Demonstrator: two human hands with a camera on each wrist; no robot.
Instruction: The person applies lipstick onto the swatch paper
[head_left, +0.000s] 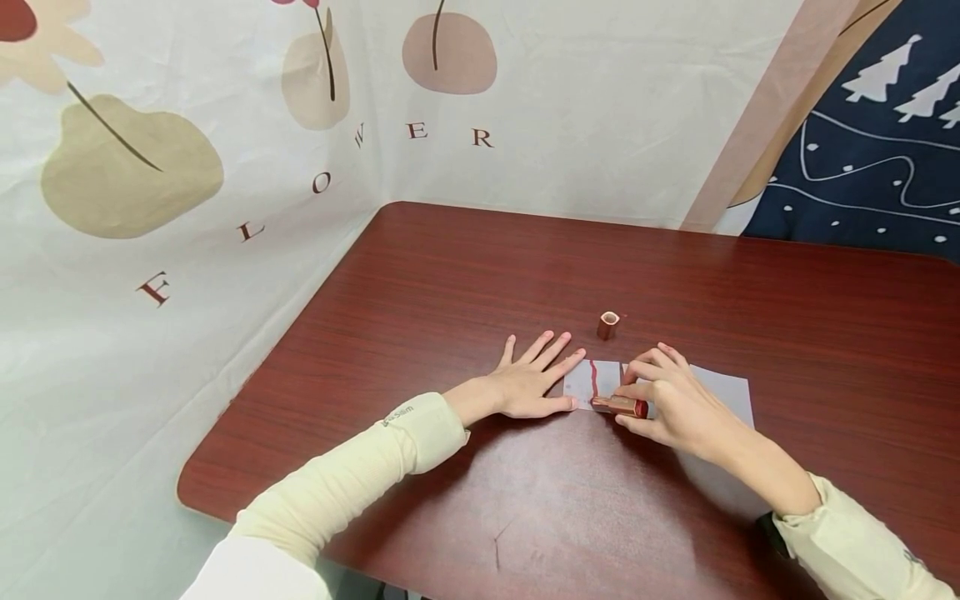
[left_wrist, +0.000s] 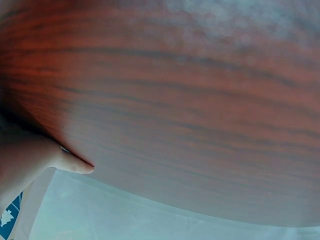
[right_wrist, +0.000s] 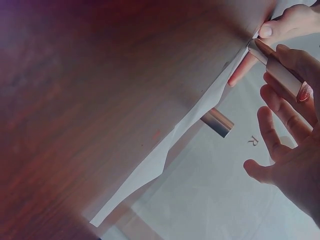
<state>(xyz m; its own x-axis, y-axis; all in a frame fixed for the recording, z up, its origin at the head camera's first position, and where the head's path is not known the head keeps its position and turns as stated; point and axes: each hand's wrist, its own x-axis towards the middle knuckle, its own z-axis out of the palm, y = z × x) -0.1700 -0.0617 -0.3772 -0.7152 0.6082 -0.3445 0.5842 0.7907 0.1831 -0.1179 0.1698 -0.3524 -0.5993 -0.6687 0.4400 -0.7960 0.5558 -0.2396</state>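
My right hand (head_left: 675, 404) pinches a lipstick (head_left: 621, 406) in a shiny copper-coloured tube, held nearly level with its tip at the paper. Beneath it lies a strip of white paper (head_left: 727, 387), and a wavy red line (head_left: 594, 379) runs across its left part up from the lipstick tip. Fingers spread, my left hand (head_left: 531, 386) rests flat on the table, with index finger and thumb at the paper's left edge. In the right wrist view the lipstick (right_wrist: 284, 77) sits between thumb and fingers, the other fingers loosely bent. The left wrist view catches only part of the left hand (left_wrist: 35, 160).
The lipstick's cap (head_left: 608, 325) stands upright on the table just behind the paper. The reddish-brown wooden table (head_left: 465, 275) meets a white printed cloth (head_left: 585, 125) at its back and left. A dark blue cloth with white trees (head_left: 855, 167) hangs at the right.
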